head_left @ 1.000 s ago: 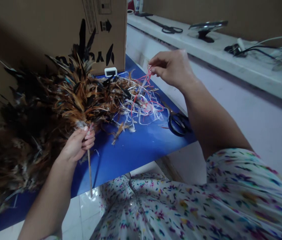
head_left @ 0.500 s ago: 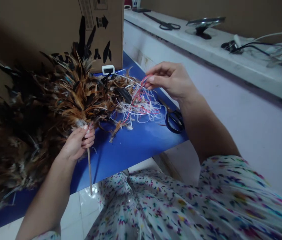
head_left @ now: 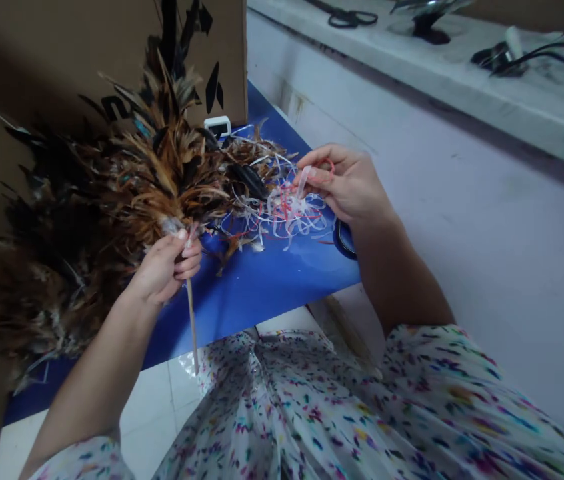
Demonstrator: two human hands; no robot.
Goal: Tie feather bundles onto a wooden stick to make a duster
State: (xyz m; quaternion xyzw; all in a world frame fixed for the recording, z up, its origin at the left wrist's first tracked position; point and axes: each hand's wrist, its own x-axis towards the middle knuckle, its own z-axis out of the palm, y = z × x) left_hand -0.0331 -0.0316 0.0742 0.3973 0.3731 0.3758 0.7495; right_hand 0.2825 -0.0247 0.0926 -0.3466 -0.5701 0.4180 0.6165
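Note:
My left hand (head_left: 169, 265) is closed round the upper part of a thin stick (head_left: 191, 320), at the base of a bunch of brown and black feathers (head_left: 162, 167). The stick's lower end reaches past the table edge. My right hand (head_left: 342, 180) pinches pink and whitish strips between thumb and fingers, above a tangled pile of white and pink strips (head_left: 287, 210). More loose feathers (head_left: 257, 150) lie behind that pile. Scissors (head_left: 345, 239) with dark handles are partly hidden by my right wrist.
Dark feathers (head_left: 57, 267) heap up at the left of the blue table (head_left: 262, 280). A cardboard box (head_left: 232, 53) stands behind, with a small white device (head_left: 217, 126) before it. On the ledge (head_left: 387, 73) at right are black scissors (head_left: 352, 19) and cables (head_left: 542, 57).
The view has shifted. My right hand has come down slightly, and the pinched strips, earlier stretched toward the pile, now loop at the fingers. My left hand keeps its hold on the stick.

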